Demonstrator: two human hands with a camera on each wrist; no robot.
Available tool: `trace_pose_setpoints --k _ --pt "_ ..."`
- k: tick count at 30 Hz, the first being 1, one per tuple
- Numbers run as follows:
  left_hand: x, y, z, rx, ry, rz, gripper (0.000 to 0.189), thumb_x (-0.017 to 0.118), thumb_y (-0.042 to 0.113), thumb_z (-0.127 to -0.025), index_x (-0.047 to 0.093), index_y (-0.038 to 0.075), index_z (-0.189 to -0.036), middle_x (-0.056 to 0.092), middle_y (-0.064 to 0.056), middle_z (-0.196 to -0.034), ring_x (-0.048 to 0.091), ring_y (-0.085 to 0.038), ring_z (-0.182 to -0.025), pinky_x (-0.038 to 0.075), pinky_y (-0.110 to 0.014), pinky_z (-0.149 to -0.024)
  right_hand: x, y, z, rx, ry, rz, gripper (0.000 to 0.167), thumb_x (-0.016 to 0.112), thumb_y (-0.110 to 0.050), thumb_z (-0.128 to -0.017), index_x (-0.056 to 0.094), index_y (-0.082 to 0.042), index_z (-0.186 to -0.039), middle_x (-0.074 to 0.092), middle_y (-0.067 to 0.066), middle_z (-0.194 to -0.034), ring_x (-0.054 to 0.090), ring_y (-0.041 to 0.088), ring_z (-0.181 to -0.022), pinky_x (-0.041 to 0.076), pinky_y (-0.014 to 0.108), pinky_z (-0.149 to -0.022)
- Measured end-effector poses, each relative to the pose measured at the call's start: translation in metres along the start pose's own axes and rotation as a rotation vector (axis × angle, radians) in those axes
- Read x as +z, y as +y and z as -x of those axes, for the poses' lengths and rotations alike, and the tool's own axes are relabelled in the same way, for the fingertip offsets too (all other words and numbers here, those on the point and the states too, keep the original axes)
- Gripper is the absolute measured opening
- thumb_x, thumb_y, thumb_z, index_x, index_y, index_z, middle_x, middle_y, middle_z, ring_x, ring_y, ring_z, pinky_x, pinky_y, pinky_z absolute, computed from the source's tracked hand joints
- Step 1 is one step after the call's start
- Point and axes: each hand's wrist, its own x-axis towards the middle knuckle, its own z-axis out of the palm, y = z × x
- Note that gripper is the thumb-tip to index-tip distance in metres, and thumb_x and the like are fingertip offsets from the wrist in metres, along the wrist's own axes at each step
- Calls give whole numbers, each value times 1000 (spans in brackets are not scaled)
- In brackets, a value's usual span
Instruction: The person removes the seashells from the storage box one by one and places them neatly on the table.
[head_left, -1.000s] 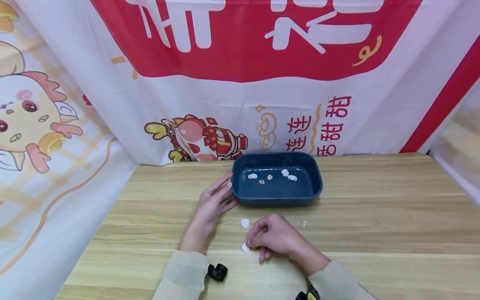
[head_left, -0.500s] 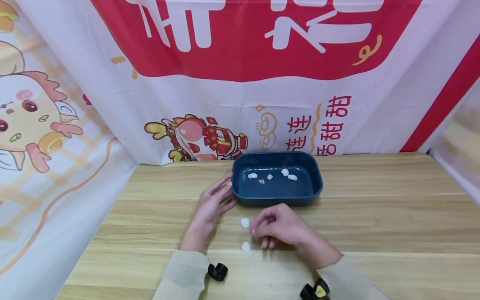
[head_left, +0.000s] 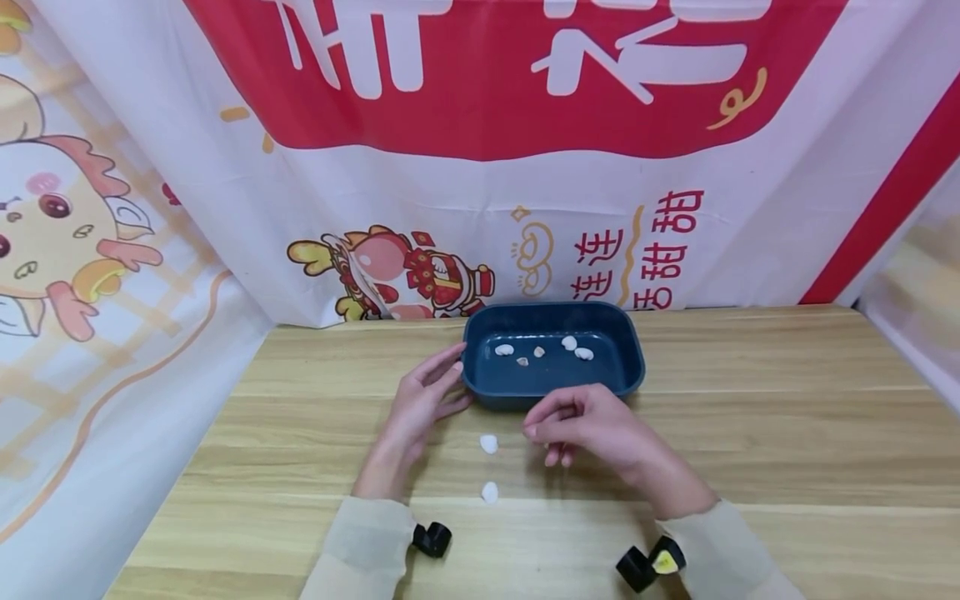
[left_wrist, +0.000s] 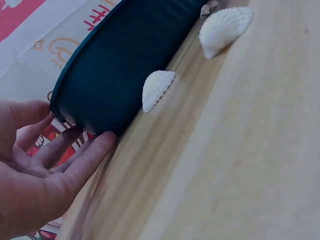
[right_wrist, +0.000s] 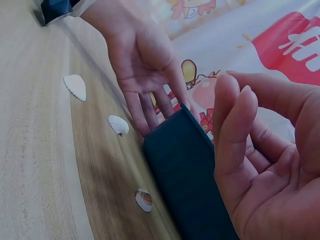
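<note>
A dark blue rectangular basin [head_left: 491,400] stands at the back of the table. Against its left end wall my left hand [head_left: 420,404] rests with extended fingers, the thumb up at the rim. In front of the basin lie two white seashells, a farther shell [head_left: 489,444] and a nearer shell [head_left: 490,492]. A brown-striped shell [right_wrist: 143,200] lies close to the basin's front wall; in the head view my right hand covers it. Nothing shows between the fingers of my right hand [head_left: 592,425], which hovers over the table, loosely bent with thumb and fingertips near each other.
Several shells lie on the basin floor, among them a white shell [head_left: 583,354] and a small brownish shell [head_left: 522,362]. Behind the table [head_left: 787,417] hangs a printed cloth [head_left: 450,192] that the basin's back edge comes close to.
My right hand has left the nearer white shell and moved away to the right, closer to the basin's front. Both white shells stay where they lay. The left hand keeps its place.
</note>
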Motion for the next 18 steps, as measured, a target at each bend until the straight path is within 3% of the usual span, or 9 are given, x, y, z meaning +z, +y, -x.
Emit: trace_pose_setpoints --k 10,18 --pt "-8 10 5 -30 -164 12 55 73 9 -102 62 28 -152 46 -1 -170 59 -30 -146 59 -46 -112 -8 -4 3 -11 29 -34 32 81 -26 -97 76 0 -115 79 16 -100 72 21 -76 64 25 -68" --pt "-4 11 7 -40 -134 4 49 71 11 -104 64 27 -150 49 -1 -168 61 -29 -145 59 -46 -112 -12 -4 4 -23 40 -30 30 81 -25 -98 75 0 -114 79 13 -99 72 20 -76 63 24 -67"
